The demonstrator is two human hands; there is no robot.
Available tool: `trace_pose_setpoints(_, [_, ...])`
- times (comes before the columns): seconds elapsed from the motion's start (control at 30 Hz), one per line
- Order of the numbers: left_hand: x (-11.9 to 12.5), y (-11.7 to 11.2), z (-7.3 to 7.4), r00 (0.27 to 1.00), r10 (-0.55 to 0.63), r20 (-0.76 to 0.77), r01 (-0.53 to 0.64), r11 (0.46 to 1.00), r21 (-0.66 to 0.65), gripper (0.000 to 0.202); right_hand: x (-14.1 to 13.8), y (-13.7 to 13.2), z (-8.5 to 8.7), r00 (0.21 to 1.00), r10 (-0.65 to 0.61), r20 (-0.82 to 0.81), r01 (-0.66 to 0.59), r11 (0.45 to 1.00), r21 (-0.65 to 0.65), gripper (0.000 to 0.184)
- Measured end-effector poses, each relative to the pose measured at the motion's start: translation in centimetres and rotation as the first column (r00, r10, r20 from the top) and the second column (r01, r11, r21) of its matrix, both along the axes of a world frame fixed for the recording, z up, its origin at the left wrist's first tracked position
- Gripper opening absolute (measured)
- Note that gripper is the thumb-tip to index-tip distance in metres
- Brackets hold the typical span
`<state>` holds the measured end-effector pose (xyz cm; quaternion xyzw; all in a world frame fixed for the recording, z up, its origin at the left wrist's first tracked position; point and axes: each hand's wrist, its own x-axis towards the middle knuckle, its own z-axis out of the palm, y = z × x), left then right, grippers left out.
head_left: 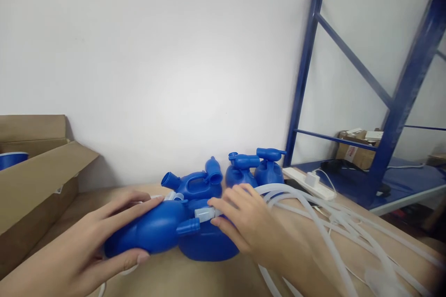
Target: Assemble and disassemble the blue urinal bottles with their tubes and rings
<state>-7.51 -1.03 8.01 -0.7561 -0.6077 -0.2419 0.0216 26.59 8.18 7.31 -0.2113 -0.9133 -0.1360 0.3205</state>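
My left hand (104, 236) grips a blue plastic bottle (153, 231) that lies on its side on the wooden table (195, 278), thumb below and fingers over its top. My right hand (244, 222) pinches a translucent white connector (204, 213) at the end of a clear tube (313, 222), right by the bottle's spout. A second blue bottle (209, 243) lies just behind and under my right hand. Three more blue bottles (195, 183) (240, 169) (268, 167) stand by the wall.
An open cardboard box (38, 185) sits at the left with a blue item (12, 158) inside. Several clear tubes (351, 232) sprawl over the right of the table. A white power strip (310, 183) lies near a blue metal shelf frame (400, 102) holding small boxes (358, 146).
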Motion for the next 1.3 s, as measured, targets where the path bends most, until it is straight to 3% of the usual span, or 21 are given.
trace_pose_setpoints(0.13, [0.1, 0.6, 0.9, 0.993, -0.099, -0.068, 0.108, 0.984, 0.143, 0.064, 0.4, -0.1, 0.6, 0.998, 0.037, -0.041, -0.039, 0.998, -0.055, 0.022])
trace_pose_setpoints(0.27, [0.1, 0.8, 0.9, 0.989, -0.122, -0.081, 0.139, 0.955, 0.261, 0.064, 0.5, -0.1, 0.4, 0.997, 0.040, -0.065, -0.041, 0.999, -0.015, 0.021])
trace_pose_setpoints(0.5, [1.3, 0.3, 0.0, 0.994, -0.053, -0.096, 0.080, 0.948, 0.307, 0.070, 0.6, 0.1, 0.6, 0.987, 0.140, -0.081, -0.136, 0.989, 0.054, 0.029])
trace_pose_setpoints(0.6, [1.6, 0.3, -0.3, 0.992, -0.057, -0.116, 0.095, 0.931, 0.354, 0.073, 0.8, 0.0, 1.0, 0.984, 0.150, -0.101, -0.150, 0.989, 0.004, 0.027])
trace_pose_setpoints(0.87, [3.2, 0.8, 0.3, 0.948, -0.217, -0.235, 0.300, 0.855, 0.423, 0.070, 0.7, 0.0, 0.2, 0.954, 0.107, -0.279, -0.125, 0.991, -0.046, 0.026])
trace_pose_setpoints(1.17, [4.3, 1.3, 0.3, 0.960, -0.177, -0.215, 0.264, 0.824, 0.502, 0.067, 0.8, 0.0, 0.3, 0.951, 0.035, -0.309, -0.116, 0.961, -0.251, 0.030])
trace_pose_setpoints(1.3, [4.1, 1.3, -0.4, 0.955, -0.163, -0.247, 0.273, 0.809, 0.521, 0.062, 1.0, 0.3, 0.2, 0.955, 0.091, -0.284, -0.166, 0.953, -0.255, 0.029])
